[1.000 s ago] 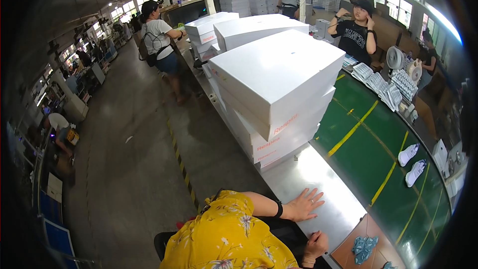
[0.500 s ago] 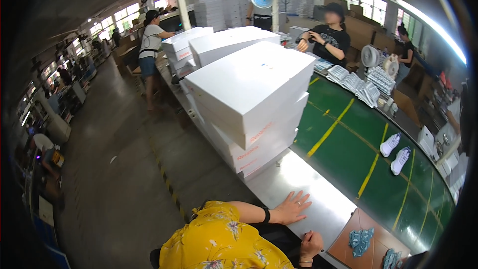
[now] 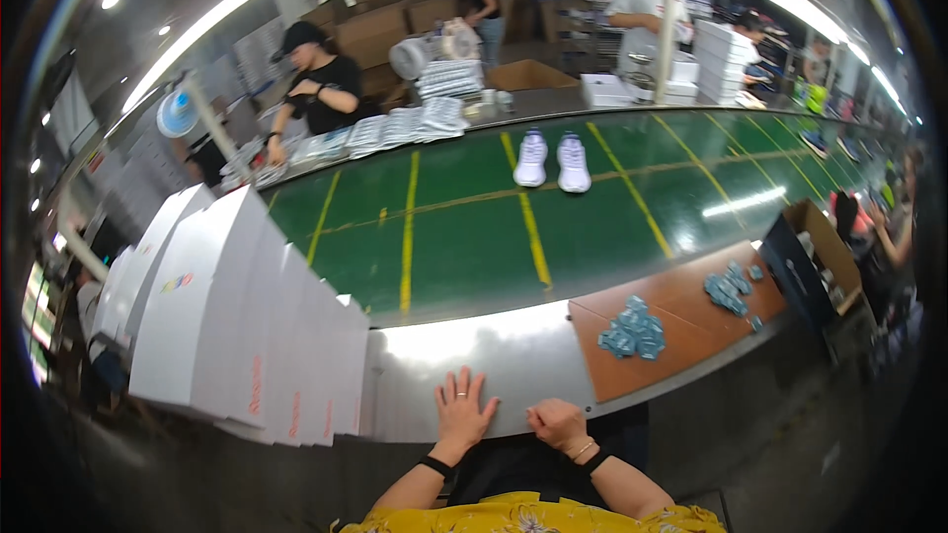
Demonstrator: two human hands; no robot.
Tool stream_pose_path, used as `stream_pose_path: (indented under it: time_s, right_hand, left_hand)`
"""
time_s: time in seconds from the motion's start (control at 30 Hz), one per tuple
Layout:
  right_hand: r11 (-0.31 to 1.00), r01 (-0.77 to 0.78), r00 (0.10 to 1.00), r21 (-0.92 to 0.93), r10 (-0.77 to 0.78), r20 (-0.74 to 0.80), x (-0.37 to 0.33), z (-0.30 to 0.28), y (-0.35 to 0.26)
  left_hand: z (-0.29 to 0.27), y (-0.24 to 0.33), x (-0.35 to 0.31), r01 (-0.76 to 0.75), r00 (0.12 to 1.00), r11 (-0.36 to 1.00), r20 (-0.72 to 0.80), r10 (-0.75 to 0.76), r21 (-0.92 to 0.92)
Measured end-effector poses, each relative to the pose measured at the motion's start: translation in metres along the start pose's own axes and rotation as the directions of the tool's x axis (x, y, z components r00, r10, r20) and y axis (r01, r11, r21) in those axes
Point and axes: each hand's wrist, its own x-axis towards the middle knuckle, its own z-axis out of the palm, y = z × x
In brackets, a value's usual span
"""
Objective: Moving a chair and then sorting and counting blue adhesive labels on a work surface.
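Note:
My left hand (image 3: 461,417) lies flat on the bare metal tabletop (image 3: 415,345), fingers spread, a ring on one finger. Close to its right, my right hand (image 3: 560,426) is curled into a loose fist at the table's front edge; nothing shows in it. Right of both hands, a brown board (image 3: 617,385) bears a heap of small teal packets (image 3: 632,329) and a second group of packets (image 3: 729,288). Beyond the tabletop, a pair of white-lilac sneakers (image 3: 573,163) stands side by side on the green conveyor belt (image 3: 454,237).
White shoe boxes (image 3: 212,316) are stacked high to the left of my left hand. An open carton (image 3: 839,257) stands at the right end of the table. Across the belt, a person in black (image 3: 326,89) works beside silvery padded packs (image 3: 405,128). Several other people are farther off.
My view has swung to the right, so the box stack now sits at the left and the sneakers near the middle. My left hand stays flat, my right hand curled.

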Motion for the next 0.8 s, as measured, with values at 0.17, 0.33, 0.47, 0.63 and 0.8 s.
stream_pose_path:
  time_s: [0.17, 0.33, 0.47, 0.63, 0.8]
  right_hand:
    - [0.999, 0.008, 0.999, 0.036, -0.007, -0.037, -0.008, -0.01, 0.002]
    - [0.999, 0.012, 1.0, 0.031, -0.012, -0.013, -0.006, -0.012, 0.002]
    - [1.0, 0.005, 1.0, 0.024, -0.006, 0.02, -0.006, -0.014, 0.003]
    - [0.999, 0.009, 1.0, 0.032, -0.009, -0.002, -0.004, -0.012, 0.002]
    - [1.0, 0.013, 1.0, 0.021, -0.013, -0.005, -0.004, -0.011, 0.003]
  left_hand:
    - [0.008, 0.007, 0.004, 0.028, 0.999, 1.0, 0.017, -0.028, -0.013]
    - [0.004, 0.01, 0.005, 0.034, 0.999, 0.999, 0.003, -0.034, -0.031]
    - [0.004, 0.011, 0.006, 0.031, 0.999, 0.999, 0.008, -0.031, -0.026]
    - [0.003, 0.011, 0.006, 0.022, 1.0, 1.0, -0.012, -0.022, 0.001]
    - [0.0, 0.013, 0.007, 0.017, 1.0, 1.0, -0.017, -0.017, -0.01]
